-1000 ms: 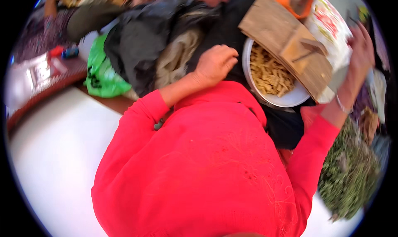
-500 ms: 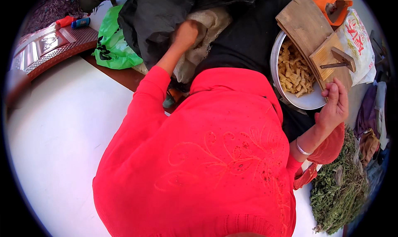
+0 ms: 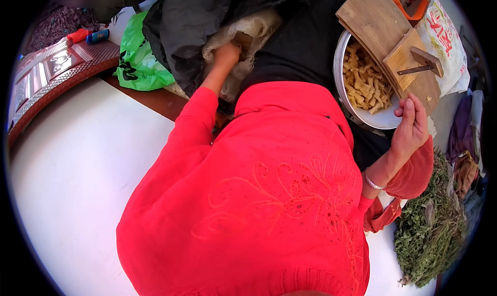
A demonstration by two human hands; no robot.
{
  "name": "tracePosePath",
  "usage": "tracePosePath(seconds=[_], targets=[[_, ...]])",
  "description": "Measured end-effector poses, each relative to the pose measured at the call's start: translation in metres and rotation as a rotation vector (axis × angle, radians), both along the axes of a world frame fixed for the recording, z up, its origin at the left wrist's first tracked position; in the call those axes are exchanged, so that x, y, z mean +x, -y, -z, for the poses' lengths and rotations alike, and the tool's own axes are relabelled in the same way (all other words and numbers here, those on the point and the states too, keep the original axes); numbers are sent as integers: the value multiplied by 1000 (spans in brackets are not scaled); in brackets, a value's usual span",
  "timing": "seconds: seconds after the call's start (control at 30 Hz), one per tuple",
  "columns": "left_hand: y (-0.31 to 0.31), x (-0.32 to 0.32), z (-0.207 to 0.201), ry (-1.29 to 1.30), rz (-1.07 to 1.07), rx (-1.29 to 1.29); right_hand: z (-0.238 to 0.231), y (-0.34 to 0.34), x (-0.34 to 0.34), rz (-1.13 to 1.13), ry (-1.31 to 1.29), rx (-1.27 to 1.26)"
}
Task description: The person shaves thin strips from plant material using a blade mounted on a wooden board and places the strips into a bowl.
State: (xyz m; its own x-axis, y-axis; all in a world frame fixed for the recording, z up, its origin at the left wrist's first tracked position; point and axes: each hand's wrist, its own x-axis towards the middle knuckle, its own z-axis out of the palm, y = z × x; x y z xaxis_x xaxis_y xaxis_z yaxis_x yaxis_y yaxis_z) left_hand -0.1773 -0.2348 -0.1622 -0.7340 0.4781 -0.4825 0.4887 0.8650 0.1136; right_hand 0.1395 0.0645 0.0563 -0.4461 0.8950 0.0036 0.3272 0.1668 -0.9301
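Observation:
Inside the mouth of a pale woven sack [image 3: 261, 24], my left hand [image 3: 228, 55] reaches down, its fingers hidden by the sack. A black plastic bag [image 3: 181, 32] bunches around the sack. My right hand [image 3: 411, 125] is at the near right rim of a metal bowl [image 3: 383, 121], fingers curled and drawn together; whatever may be between them is too small to make out. Cut tan pieces [image 3: 365, 81] fill much of the bowl. Across its right side lies a wooden board [image 3: 373, 16], carrying a smaller wood block with a handled metal blade [image 3: 414, 70].
A green plastic bag [image 3: 140, 58] lies left of the black one, beside a curved red-brown panel [image 3: 72, 63]. An orange container [image 3: 409, 1] and a white printed bag [image 3: 442, 42] stand beyond the board. Dried green herbs [image 3: 429, 228] are heaped at the right.
My left hand has gone from above the sack into its opening, and the sack's mouth is wider. My right hand stays beside the bowl. The view has shifted slightly.

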Motion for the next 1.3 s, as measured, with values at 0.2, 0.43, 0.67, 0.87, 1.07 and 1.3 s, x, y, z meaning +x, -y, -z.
tracePosePath(seconds=[0.2,0.43,0.67,0.87,1.07,1.3], targets=[[-1,10,3,-132,18,282,8,2,-2,-16,9,-10],[35,4,96,-66,1,3,9,6,1,-27,144,31],[31,27,24,-285,-35,13,31,3,10,-31,92,-57],[40,31,25,-500,-17,227,28,3,4,-122,68,-52],[11,16,-27,-33,-176,100,30,0,10,-104,22,-66],[-77,38,-143,759,-693,943,38,13,10,-180,22,-124]])
